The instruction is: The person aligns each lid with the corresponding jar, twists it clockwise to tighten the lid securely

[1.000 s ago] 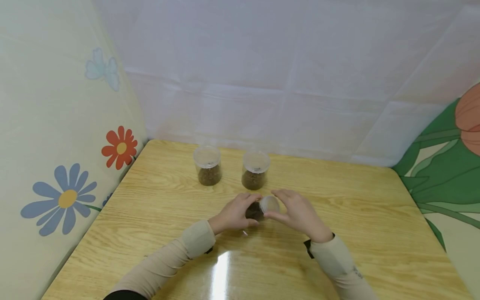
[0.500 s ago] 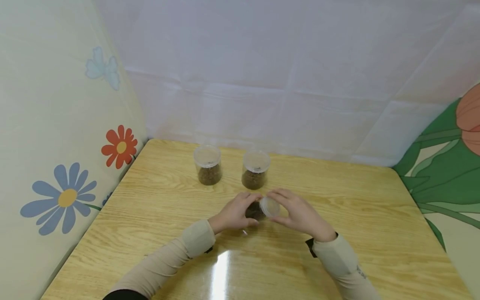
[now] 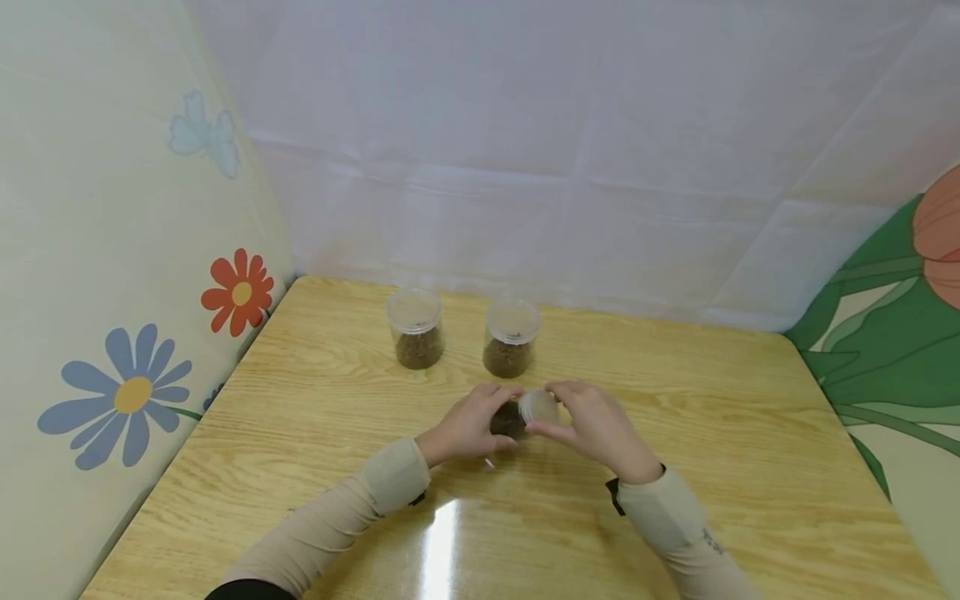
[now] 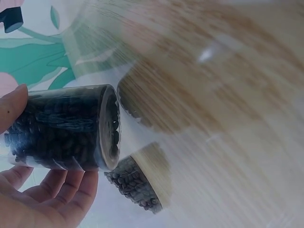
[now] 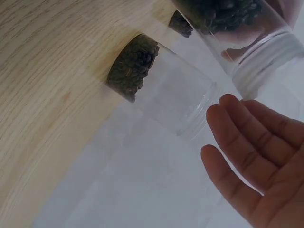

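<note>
My left hand (image 3: pixel 467 425) grips a clear plastic jar (image 4: pixel 61 128) of dark beans, thumb on one side and fingers on the other. The jar tilts, its top end towards my right hand (image 3: pixel 600 425). The right thumb and fingers lie on opposite sides of the jar's translucent lid (image 3: pixel 543 407). In the right wrist view, several fingertips (image 5: pixel 229 100) reach the ribbed edge at the jar's top. Beyond the hands, two similar jars stand upright, one at the left (image 3: pixel 416 329) and one nearer the middle (image 3: pixel 511 337), each partly filled with brown beans.
The wood-grain table (image 3: pixel 712 467) spreads around both hands. A white cloth (image 3: pixel 480 150) hangs behind its far edge. Flower-printed sheets stand at the left (image 3: pixel 90 208) and right sides.
The right hand rolled inwards over the lid half a second ago; now it has turned back, thumb again at the lid's near-left edge. The left hand and standing jars stay put.
</note>
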Tool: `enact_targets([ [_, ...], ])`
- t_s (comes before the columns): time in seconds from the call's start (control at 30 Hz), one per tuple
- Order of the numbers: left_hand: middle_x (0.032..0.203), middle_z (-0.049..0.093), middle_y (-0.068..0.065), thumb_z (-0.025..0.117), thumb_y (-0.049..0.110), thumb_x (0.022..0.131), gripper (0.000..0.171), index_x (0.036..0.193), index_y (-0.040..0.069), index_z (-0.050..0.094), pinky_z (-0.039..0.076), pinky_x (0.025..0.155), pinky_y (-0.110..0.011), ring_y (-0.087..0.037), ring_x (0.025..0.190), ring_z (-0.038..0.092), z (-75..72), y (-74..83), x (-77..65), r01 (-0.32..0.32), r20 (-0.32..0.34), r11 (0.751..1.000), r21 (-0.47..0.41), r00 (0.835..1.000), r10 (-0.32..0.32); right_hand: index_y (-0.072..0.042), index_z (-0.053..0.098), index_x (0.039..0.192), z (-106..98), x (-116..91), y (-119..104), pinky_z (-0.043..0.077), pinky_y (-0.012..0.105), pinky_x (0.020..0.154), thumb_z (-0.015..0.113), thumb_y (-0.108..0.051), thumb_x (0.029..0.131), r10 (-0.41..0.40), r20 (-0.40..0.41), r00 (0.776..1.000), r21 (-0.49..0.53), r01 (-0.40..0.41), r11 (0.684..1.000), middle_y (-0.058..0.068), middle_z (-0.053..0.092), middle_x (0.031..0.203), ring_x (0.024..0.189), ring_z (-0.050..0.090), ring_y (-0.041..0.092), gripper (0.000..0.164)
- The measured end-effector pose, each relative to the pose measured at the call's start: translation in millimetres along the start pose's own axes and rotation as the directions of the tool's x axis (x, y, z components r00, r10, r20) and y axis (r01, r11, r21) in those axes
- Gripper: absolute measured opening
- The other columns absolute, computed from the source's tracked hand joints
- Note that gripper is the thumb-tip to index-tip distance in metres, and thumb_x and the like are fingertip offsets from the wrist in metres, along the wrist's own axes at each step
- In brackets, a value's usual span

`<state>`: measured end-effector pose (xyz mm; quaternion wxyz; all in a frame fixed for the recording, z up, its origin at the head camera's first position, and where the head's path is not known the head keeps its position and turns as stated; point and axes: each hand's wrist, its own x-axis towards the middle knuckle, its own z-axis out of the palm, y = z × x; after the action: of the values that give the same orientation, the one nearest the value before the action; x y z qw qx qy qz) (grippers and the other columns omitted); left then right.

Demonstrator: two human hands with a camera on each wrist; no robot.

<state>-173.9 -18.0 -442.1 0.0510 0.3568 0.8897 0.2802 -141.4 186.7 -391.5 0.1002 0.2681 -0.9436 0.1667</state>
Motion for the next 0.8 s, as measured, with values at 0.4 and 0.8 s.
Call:
enact_targets([
  [0.4,0.121,0.051,-0.009,0.076,0.029,0.074,0.071,0.133,0.013,0.041,0.044,0.089,-0.043,-0.025,0.110,0.048,0.2,-1.9,0.2,-0.006,-0.001,1.000,-0.017,1.000,0.006,-0.001,0.051,0.126,-11,-3,3,0.047,0.046,0.085,0.076,-0.029,0.073,-0.126,0.073,0.989,0.081,0.120,0.990,0.018,0.052,0.125,0.111,0.051,0.034,0.065],
  [0.8,0.122,0.051,-0.010,0.076,0.030,0.074,0.070,0.133,0.014,0.042,0.044,0.089,-0.043,-0.025,0.110,0.048,-0.6,-0.6,0.1,0.011,0.010,1.000,-0.008,1.000,-0.010,-0.002,0.060,0.114,-5,-2,0,0.051,0.040,0.074,0.074,-0.034,0.074,-0.048,0.027,0.998,0.064,0.046,0.997,0.012,0.062,0.108,0.093,0.060,0.026,0.053],
])
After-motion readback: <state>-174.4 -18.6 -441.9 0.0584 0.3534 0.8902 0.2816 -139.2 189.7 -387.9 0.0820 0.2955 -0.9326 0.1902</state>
